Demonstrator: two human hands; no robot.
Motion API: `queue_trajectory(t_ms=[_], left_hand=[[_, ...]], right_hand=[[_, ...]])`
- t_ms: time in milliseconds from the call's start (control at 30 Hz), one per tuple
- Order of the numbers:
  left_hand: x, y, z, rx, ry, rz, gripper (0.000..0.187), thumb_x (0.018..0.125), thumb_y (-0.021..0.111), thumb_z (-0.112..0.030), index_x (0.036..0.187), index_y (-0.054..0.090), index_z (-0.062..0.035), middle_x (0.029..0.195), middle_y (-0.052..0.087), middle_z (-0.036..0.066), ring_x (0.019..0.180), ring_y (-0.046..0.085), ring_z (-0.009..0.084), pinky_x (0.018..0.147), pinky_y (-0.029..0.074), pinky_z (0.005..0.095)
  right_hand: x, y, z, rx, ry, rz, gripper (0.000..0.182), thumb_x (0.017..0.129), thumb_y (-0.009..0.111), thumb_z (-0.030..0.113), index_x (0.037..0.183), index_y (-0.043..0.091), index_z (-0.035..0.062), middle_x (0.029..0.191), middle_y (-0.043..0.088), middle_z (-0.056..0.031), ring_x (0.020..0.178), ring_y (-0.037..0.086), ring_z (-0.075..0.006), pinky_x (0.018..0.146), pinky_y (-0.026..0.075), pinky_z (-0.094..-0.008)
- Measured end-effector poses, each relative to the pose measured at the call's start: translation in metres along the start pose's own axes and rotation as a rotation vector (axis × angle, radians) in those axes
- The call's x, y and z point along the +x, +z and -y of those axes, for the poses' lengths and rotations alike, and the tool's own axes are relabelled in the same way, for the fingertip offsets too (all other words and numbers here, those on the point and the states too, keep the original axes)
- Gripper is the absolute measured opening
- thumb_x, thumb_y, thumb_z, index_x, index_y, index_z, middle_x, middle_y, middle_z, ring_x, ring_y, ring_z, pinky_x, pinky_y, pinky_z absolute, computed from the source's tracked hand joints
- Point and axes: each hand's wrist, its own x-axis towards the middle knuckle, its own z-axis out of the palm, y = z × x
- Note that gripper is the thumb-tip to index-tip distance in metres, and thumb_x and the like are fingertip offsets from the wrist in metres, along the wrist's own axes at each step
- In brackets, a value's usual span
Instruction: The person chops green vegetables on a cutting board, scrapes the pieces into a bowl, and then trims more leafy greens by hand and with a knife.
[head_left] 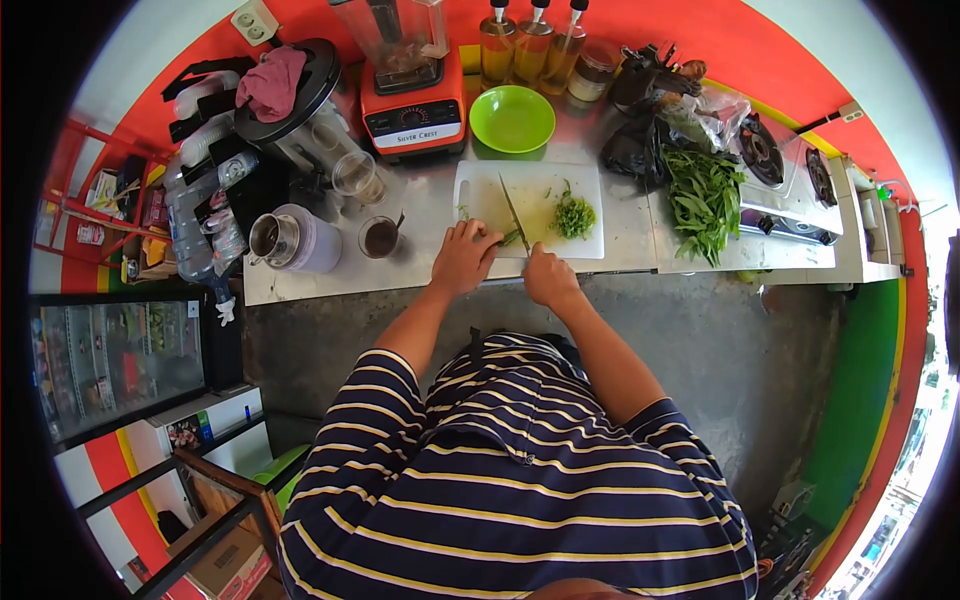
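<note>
Head view: your right hand (548,277) wraps kitchen knife (513,210) handle, left hand (464,257) pinches leafy greens (510,238) on white cutting board (478,188). Curl left fingers back, slice evenly.

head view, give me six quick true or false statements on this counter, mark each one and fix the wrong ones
1. The right grip holds the knife. True.
2. The green bowl stands beyond the white cutting board. True.
3. The left grip rests inside the green bowl. False: the left grip is at the near edge of the white cutting board, left of the knife.
4. The pile of chopped greens lies left of the knife. False: it lies to the right of the knife.
5. Three bottles stand to the right of the red blender. True.
6. The leafy bunch lies left of the white cutting board. False: it lies to the right, beside the stove.
</note>
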Motion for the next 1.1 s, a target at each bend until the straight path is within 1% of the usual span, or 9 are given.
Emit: queue_trajectory(t_ms=[133, 200, 333, 400, 533, 700, 833, 900, 1100], left_hand=[[0.001, -0.001, -0.001, 0.047, 0.01, -0.016, 0.024, 0.094, 0.061, -0.019, 0.118, 0.067, -0.0171, 0.107, 0.052, 0.007, 0.102, 0.051, 0.0285, 0.088, 0.04, 0.0429], [0.0, -0.001, -0.001, 0.06, 0.022, -0.028, 0.026, 0.094, 0.062, -0.018, 0.118, 0.068, -0.0177, 0.106, 0.052, 0.007, 0.1, 0.051, 0.0279, 0.086, 0.041, 0.0424], [0.002, 0.001, 0.0, 0.05, 0.012, -0.04, 0.026, 0.093, 0.062, -0.018, 0.118, 0.068, -0.0182, 0.105, 0.052, 0.006, 0.1, 0.051, 0.0275, 0.086, 0.041, 0.0423], [0.0, 0.002, -0.001, 0.052, 0.007, -0.037, 0.026, 0.093, 0.062, -0.018, 0.118, 0.069, -0.0182, 0.105, 0.052, 0.006, 0.101, 0.051, 0.0273, 0.086, 0.041, 0.0422], [0.001, -0.001, -0.002, 0.066, -0.007, -0.02, 0.025, 0.094, 0.061, -0.02, 0.117, 0.07, -0.018, 0.103, 0.052, 0.007, 0.1, 0.051, 0.0273, 0.085, 0.041, 0.0423], [0.002, 0.002, 0.0, 0.037, 0.004, -0.051, 0.025, 0.094, 0.062, -0.02, 0.117, 0.07, -0.0181, 0.102, 0.052, 0.007, 0.1, 0.051, 0.0275, 0.085, 0.041, 0.042], [0.0, 0.0, -0.002, 0.053, 0.01, -0.048, 0.024, 0.094, 0.062, -0.02, 0.117, 0.07, -0.0173, 0.102, 0.052, 0.007, 0.099, 0.051, 0.0279, 0.084, 0.04, 0.0421], [0.0, -0.001, -0.003, 0.075, 0.021, -0.053, 0.025, 0.093, 0.062, -0.02, 0.117, 0.07, -0.017, 0.102, 0.052, 0.007, 0.098, 0.051, 0.028, 0.083, 0.04, 0.0422], [0.002, -0.001, -0.001, 0.01, 0.016, -0.04, 0.025, 0.093, 0.062, -0.019, 0.117, 0.068, -0.0144, 0.1, 0.053, 0.007, 0.097, 0.052, 0.0289, 0.084, 0.04, 0.0425]], right_hand=[[-0.002, -0.003, 0.009, -0.014, -0.005, 0.018, 0.024, 0.094, 0.053, 0.015, 0.111, 0.05, -0.0022, 0.102, 0.071, -0.0297, 0.099, 0.07, -0.0455, 0.088, 0.057, -0.0511], [-0.003, 0.005, 0.013, 0.003, 0.046, 0.01, 0.024, 0.094, 0.054, 0.013, 0.111, 0.049, -0.0031, 0.103, 0.071, -0.0289, 0.101, 0.071, -0.0439, 0.088, 0.057, -0.0499], [0.006, 0.01, 0.014, -0.061, 0.014, -0.007, 0.024, 0.094, 0.055, 0.011, 0.112, 0.049, -0.0032, 0.103, 0.071, -0.0282, 0.102, 0.071, -0.0429, 0.088, 0.057, -0.0495], [0.017, 0.004, 0.014, -0.009, 0.022, -0.009, 0.031, 0.093, 0.057, 0.012, 0.116, 0.046, -0.0044, 0.106, 0.069, -0.0315, 0.103, 0.069, -0.0475, 0.09, 0.056, -0.051], [0.009, 0.001, 0.012, -0.012, 0.017, 0.028, 0.03, 0.093, 0.056, 0.012, 0.116, 0.045, -0.0031, 0.105, 0.069, -0.0311, 0.103, 0.069, -0.0468, 0.09, 0.056, -0.0513], [-0.004, 0.015, 0.012, 0.015, 0.093, 0.052, 0.031, 0.093, 0.057, 0.015, 0.115, 0.046, -0.0034, 0.108, 0.068, -0.0325, 0.103, 0.069, -0.0467, 0.091, 0.055, -0.0539], [0.016, 0.005, 0.008, 0.019, 0.018, 0.003, 0.032, 0.093, 0.057, 0.016, 0.116, 0.045, -0.0038, 0.109, 0.068, -0.0342, 0.104, 0.068, -0.0475, 0.09, 0.054, -0.0552], [0.021, 0.0, 0.008, 0.006, -0.004, 0.038, 0.028, 0.094, 0.054, 0.012, 0.115, 0.046, -0.0037, 0.106, 0.071, -0.0299, 0.102, 0.07, -0.044, 0.088, 0.057, -0.0508], [-0.008, 0.017, 0.018, 0.068, 0.097, 0.054, 0.027, 0.094, 0.054, 0.011, 0.114, 0.046, -0.0032, 0.109, 0.069, -0.0311, 0.105, 0.069, -0.0451, 0.092, 0.055, -0.0502]])
